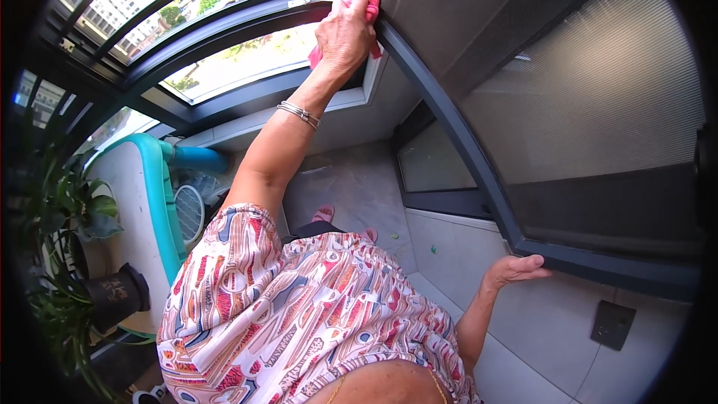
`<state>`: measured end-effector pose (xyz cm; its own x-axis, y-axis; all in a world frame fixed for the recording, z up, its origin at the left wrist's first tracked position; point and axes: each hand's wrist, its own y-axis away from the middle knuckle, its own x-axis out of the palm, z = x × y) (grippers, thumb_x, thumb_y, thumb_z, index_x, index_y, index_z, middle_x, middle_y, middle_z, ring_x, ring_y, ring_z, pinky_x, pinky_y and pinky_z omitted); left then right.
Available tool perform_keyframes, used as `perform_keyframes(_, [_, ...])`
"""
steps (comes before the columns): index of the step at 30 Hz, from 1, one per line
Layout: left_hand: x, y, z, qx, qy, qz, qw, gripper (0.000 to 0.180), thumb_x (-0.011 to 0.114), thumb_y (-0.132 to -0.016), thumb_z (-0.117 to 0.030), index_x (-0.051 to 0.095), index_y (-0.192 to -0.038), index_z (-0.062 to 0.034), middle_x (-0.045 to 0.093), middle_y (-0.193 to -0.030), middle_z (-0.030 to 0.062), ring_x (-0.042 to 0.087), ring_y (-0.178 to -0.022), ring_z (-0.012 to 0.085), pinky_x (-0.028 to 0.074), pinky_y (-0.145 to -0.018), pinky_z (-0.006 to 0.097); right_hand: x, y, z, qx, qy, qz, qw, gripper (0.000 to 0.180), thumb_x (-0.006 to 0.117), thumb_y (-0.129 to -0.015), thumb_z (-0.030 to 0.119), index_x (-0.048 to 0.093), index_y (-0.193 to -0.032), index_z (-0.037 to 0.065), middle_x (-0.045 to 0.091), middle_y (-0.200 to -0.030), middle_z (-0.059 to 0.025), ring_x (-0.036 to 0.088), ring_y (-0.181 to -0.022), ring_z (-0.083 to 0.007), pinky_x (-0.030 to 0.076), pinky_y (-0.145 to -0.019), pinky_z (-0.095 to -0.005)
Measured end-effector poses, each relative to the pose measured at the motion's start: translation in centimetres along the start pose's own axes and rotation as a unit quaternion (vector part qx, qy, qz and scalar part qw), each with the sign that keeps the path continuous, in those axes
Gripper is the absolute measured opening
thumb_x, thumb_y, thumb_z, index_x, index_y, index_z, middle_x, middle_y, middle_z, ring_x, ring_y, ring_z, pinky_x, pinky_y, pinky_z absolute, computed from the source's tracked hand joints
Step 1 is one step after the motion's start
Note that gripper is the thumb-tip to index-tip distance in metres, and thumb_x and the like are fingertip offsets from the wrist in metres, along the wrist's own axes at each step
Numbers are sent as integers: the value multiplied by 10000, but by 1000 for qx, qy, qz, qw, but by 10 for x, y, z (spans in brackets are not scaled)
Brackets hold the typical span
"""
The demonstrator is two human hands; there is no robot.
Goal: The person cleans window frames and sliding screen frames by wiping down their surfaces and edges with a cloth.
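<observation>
My left hand (345,39), with a silver bangle on its wrist, is closed on a bunched pink cloth (372,4). It presses the cloth to the dark frame of the open window, by the hinge side of the sash. Part of the cloth hangs below the fingers. The open window sash (493,187), dark-framed with a fine mesh or ribbed pane, stretches across the right side. At its lower corner my right hand (516,269) lies against the bottom edge, fingers stretched out and partly hidden by the frame.
A turquoise-edged table (153,194) stands at the left with a dark plant pot (116,295) and leafy plants (97,209). A blue pipe-like piece (198,158) sticks out beside it. A dark socket plate (612,325) is on the tiled wall. Buildings and trees show outside.
</observation>
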<state>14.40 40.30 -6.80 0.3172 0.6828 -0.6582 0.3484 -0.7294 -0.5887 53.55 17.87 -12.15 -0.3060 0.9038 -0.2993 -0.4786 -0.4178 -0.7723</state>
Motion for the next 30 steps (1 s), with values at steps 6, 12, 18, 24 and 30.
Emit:
perform_keyframes(6, [-10,4,1,94,1,62,994,359,584,-789,-139,504,-1133,-78,613,-903,199,610,-866,410,501,-692,496,-1,1,-15,9,-8,-6,1000,493,322,-994,308,314,-1264,-104,451,-1141,-220,489,-1014,-242,427,-880,-310])
perform_keyframes(12, [-6,-2,8,79,34,92,992,304,572,-799,-166,516,-1085,-81,633,-887,208,627,-837,390,495,-690,494,7,-3,-9,-30,-2,-68,997,416,417,-961,383,427,-1127,2,507,-900,-135,513,-757,-172,464,-639,-237])
perform_keyframes(18, [-9,22,-17,40,47,76,995,226,548,-800,-169,562,-1017,-107,642,-875,183,643,-738,373,508,-626,471,3,0,-5,1,7,-15,1000,469,326,-991,295,333,-1265,-86,464,-1117,-209,496,-989,-245,438,-845,-311])
perform_keyframes(24, [-26,58,-48,45,150,80,984,152,538,-780,-127,547,-932,-127,613,-841,155,618,-703,374,493,-608,472,3,-2,-1,-6,-24,-18,1000,456,332,-992,291,343,-1239,-93,469,-1088,-204,492,-963,-237,434,-846,-313])
perform_keyframes(30, [-33,104,-67,124,261,146,946,366,583,-786,-108,605,-1151,-110,653,-1009,156,664,-853,299,533,-732,361,-2,-5,-1,73,-7,-1,997,486,348,-990,323,339,-1229,-101,461,-1090,-217,492,-962,-236,434,-851,-314])
